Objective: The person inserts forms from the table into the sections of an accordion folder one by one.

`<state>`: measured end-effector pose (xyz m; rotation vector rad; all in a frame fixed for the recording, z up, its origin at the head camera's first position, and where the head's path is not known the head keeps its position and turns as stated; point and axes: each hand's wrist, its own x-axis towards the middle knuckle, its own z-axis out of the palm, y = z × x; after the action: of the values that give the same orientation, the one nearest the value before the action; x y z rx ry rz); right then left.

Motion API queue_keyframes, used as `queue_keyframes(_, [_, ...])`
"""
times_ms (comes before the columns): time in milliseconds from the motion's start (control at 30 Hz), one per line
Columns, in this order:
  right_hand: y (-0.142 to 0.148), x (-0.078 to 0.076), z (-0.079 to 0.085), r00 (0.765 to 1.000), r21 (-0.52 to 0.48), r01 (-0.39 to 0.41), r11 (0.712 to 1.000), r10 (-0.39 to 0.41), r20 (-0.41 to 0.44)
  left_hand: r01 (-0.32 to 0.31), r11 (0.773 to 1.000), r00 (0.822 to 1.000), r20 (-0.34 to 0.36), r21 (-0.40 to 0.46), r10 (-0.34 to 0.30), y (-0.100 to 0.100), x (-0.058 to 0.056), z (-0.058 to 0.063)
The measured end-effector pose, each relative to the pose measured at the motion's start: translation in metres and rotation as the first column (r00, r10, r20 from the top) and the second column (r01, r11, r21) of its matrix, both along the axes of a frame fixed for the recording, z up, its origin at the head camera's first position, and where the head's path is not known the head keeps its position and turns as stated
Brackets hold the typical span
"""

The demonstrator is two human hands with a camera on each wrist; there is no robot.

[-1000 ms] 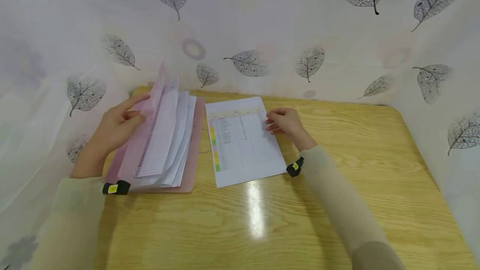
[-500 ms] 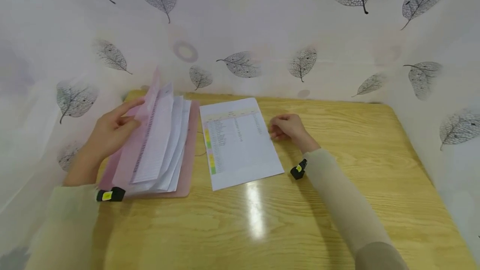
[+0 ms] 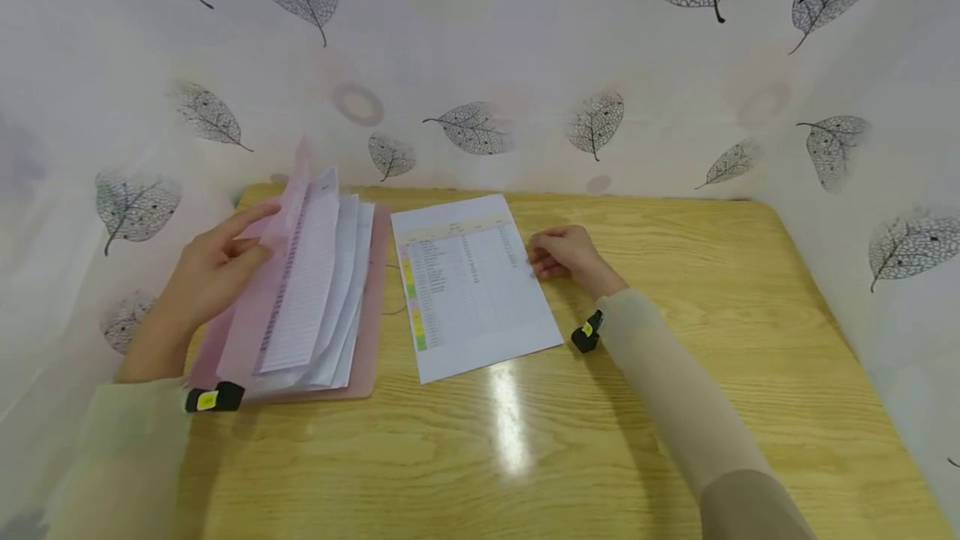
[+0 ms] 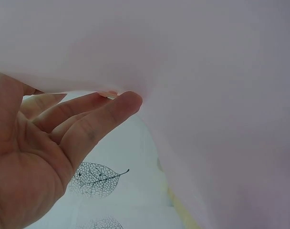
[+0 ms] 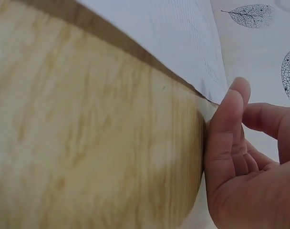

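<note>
A pink folder point(image 3: 380, 290) lies open at the left of the table, with white sheets point(image 3: 348, 290) and a raised pink leaf point(image 3: 255, 307). My left hand point(image 3: 217, 265) pinches that leaf, thumb on the near side and other fingers partly hidden. In the left wrist view, the fingertips of my left hand point(image 4: 64, 129) press against the pink leaf point(image 4: 207, 86). A loose printed sheet point(image 3: 487, 307) with a colored strip lies beside the folder. My right hand point(image 3: 570, 252), fingers loosely bent, rests at the sheet's right edge; whether it pinches anything is not shown.
The wooden table point(image 3: 675, 357) spreads to the right and front. A curtain point(image 3: 540, 48) printed with leaves hangs behind and on both sides. Black wrist cameras point(image 3: 215, 397) sit at both cuffs.
The right hand has moved off the printed sheet and now lies at its right edge. The left hand keeps its place on the pink leaf. The head view has shifted slightly.
</note>
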<state>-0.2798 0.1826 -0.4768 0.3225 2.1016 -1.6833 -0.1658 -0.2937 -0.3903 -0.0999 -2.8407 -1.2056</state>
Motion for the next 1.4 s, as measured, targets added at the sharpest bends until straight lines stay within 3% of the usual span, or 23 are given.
queue_keyframes(433, [-0.007, -0.011, -0.003, 1.000, 0.018, 0.009, 1.000, -0.010, 0.023, 0.000, 1.000, 1.000, 0.003, -0.012, 0.001, 0.001, 0.003, 0.001])
queue_keyframes(767, [-0.016, -0.015, -0.003, 0.999, 0.066, 0.047, 0.997, -0.048, 0.011, 0.003, 1.000, 0.999, -0.049, 0.010, -0.003, -0.002, 0.005, 0.001])
queue_keyframes(1400, [-0.028, -0.012, 0.000, 0.999, 0.117, 0.050, 0.992, -0.048, -0.018, 0.006, 1.000, 0.998, -0.056, 0.024, -0.004, -0.005, 0.006, 0.000])
